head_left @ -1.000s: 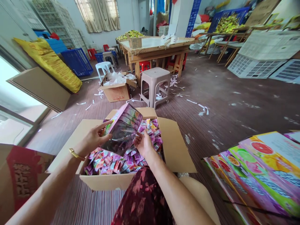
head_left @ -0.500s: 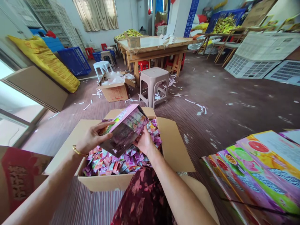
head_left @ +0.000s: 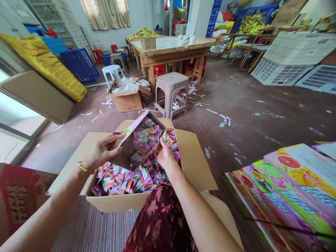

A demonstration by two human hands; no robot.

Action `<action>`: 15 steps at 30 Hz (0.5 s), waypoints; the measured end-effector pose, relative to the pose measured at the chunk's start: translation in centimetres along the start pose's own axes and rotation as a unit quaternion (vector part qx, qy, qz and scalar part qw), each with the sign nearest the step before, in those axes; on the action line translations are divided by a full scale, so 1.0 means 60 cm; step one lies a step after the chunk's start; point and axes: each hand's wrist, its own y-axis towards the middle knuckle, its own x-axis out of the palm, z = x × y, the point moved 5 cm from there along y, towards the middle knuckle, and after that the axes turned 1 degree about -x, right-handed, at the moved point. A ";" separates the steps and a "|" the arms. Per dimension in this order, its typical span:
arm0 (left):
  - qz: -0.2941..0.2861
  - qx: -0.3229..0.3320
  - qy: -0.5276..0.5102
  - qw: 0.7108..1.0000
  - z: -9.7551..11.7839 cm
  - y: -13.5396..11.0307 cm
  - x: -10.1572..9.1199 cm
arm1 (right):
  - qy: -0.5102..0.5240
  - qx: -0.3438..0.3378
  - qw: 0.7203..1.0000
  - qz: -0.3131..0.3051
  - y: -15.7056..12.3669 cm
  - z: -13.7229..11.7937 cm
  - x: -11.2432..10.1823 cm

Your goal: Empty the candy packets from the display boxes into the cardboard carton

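Observation:
A printed box with a pink side and a dark interior is tilted above the large carton. Purple packets show inside it, behind what looks like a clear shiny film or window. My left hand, with a gold bracelet at the wrist, grips the box's left side between thumb and fingers. On the opposite side, my right hand has its thumb up and fingers curled at the box's right edge. Beneath lies the open carton, filled with loose small purple, red and orange packets.
Stacked colourful fruit-printed boxes stand at the right. A grey stool and a carton with white wrapping are ahead. Behind them is a wooden table. Paper strips litter the floor. A red-printed carton stands at left.
The box has turned slightly, so the packets inside show more plainly. My right hand has shifted a little lower and to the right along its edge. The view has moved slightly.

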 end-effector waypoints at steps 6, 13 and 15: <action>0.015 0.111 0.149 0.982 0.041 -0.001 -0.015 | -0.056 -0.051 0.997 -0.018 0.012 -0.019 0.002; 0.006 0.128 0.128 0.983 0.056 0.018 -0.005 | -0.082 -0.043 0.995 -0.045 0.002 -0.026 0.006; 0.033 0.124 0.100 0.987 0.052 0.022 -0.008 | -0.093 -0.032 0.994 -0.042 0.001 -0.023 0.005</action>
